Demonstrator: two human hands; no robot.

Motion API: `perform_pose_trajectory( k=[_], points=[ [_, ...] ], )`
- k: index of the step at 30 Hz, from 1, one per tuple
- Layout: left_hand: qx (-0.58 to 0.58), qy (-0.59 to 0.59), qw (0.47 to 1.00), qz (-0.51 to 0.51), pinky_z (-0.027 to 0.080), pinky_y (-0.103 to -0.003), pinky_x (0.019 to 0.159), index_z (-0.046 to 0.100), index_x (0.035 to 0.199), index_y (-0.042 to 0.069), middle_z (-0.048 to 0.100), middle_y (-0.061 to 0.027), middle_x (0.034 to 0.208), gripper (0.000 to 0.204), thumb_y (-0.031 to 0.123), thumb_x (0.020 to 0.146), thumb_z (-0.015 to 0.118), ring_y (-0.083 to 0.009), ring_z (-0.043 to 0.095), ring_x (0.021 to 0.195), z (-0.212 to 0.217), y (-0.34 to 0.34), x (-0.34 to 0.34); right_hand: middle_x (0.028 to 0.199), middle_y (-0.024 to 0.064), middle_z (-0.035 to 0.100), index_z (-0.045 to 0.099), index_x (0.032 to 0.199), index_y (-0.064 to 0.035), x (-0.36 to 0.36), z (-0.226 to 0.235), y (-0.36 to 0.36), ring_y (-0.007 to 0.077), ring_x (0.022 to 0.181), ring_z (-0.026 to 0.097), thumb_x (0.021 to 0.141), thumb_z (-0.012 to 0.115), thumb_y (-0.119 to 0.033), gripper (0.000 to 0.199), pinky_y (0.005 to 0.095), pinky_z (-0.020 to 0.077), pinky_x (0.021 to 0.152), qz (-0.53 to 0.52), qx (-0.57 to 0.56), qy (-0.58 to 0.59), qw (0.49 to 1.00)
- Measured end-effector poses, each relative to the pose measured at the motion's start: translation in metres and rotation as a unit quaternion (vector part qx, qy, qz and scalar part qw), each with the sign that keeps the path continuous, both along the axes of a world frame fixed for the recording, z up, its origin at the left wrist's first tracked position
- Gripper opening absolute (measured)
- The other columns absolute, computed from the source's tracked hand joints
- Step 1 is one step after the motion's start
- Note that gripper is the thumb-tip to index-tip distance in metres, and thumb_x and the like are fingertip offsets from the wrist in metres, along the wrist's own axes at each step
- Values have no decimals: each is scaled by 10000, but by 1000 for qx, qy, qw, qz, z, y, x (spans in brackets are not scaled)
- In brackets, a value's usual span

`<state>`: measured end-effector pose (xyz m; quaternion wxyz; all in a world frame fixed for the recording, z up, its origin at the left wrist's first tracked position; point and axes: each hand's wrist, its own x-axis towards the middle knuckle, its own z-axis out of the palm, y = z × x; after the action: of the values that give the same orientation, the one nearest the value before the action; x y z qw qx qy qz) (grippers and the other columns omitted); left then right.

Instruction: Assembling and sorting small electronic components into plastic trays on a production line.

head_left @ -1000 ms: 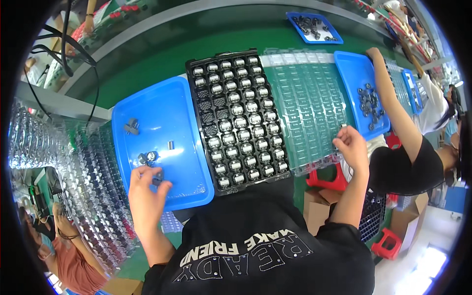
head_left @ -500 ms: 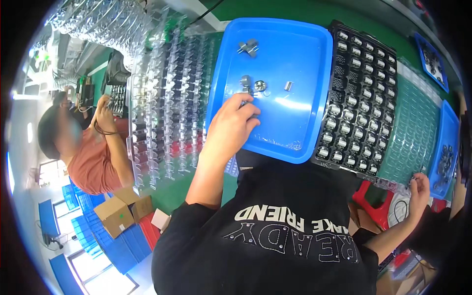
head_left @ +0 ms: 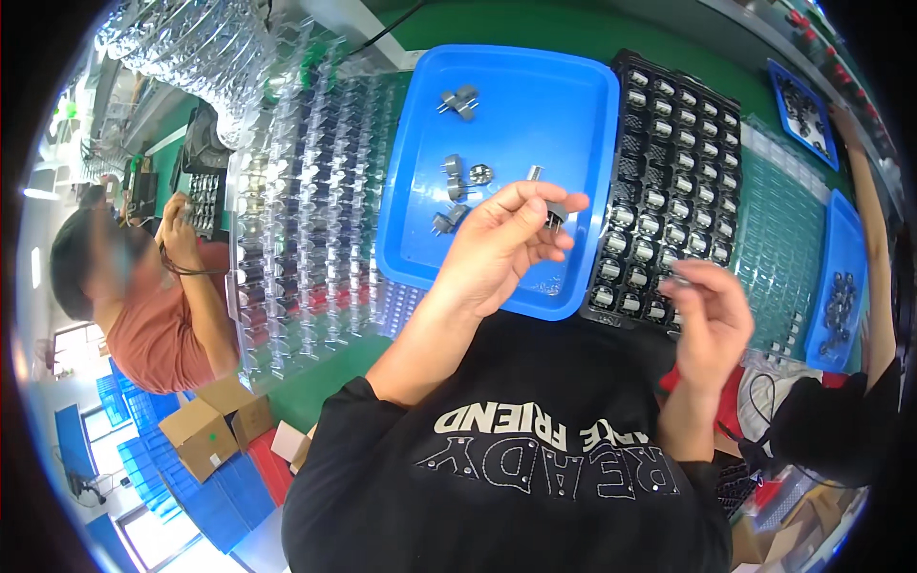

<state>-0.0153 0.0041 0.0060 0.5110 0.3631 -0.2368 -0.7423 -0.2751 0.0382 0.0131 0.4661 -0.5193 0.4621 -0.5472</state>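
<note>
My left hand [head_left: 499,250] is raised over the near part of a blue tray [head_left: 406,224], pinching a small dark grey part with metal pins [head_left: 556,218]. Over the near right corner of a black blister tray [head_left: 611,304], thumb and fingertips of my right hand [head_left: 712,320] close on a small silvery part [head_left: 677,279], mostly hidden. Lying in the blue tray are several grey pinned parts [head_left: 459,101], a round part [head_left: 480,174] and a small metal cylinder [head_left: 535,174], partly behind my left hand. Silvery cylinders fill most pockets of the black tray.
A clear blister tray [head_left: 778,229] adjoins the black one. Further right are two smaller blue trays [head_left: 829,334] of parts and another person's arm [head_left: 874,258]. Clear blister sheets [head_left: 306,210] stand at left; beyond them a person in a reddish shirt [head_left: 172,320] works. Cardboard boxes [head_left: 201,439] lie lower left.
My left hand has lifted from the parts in the blue tray and moved right, now with a pinned part. My right hand has come in from the clear tray at far right toward my left hand.
</note>
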Motion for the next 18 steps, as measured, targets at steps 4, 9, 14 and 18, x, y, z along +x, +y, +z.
perform_pose_trajectory(
  k=[4, 9, 14, 18],
  points=[
    [35, 65, 997, -29, 591, -352, 900, 555, 1323, 41, 650, -162, 1276, 291, 193, 1079, 512, -238, 700, 1047, 20, -4, -9, 1152, 182, 642, 645, 1099, 72, 39, 10, -11, 206, 990, 683, 905, 609, 155, 215, 312, 586, 873, 95, -53, 21, 994],
    [9, 35, 998, -48, 581, -360, 937, 536, 1328, 41, 644, -164, 1281, 278, 139, 1069, 508, -246, 685, 1106, 24, 3, -7, 1099, 158, 664, 643, 1114, 78, 51, 15, -18, 191, 940, 702, 892, 647, 146, 233, 298, 580, 852, 87, -40, 8, 995],
    [-87, 17, 995, -53, 606, -369, 854, 557, 1268, 67, 636, -211, 1289, 257, 210, 1055, 564, -242, 696, 1032, 14, 8, -8, 1067, 146, 683, 646, 1122, 76, 53, 20, -18, 179, 927, 702, 859, 703, 132, 274, 290, 575, 846, 81, -65, 9, 995],
    [-65, 195, 978, -39, 591, -380, 875, 565, 1251, 73, 630, -205, 1313, 253, 213, 1042, 592, -237, 688, 1043, 9, 7, -8, 1037, 136, 705, 686, 1084, 62, 51, 26, -21, 189, 910, 698, 796, 807, 62, 312, 299, 572, 816, 52, -124, 85, 987]
  ],
)
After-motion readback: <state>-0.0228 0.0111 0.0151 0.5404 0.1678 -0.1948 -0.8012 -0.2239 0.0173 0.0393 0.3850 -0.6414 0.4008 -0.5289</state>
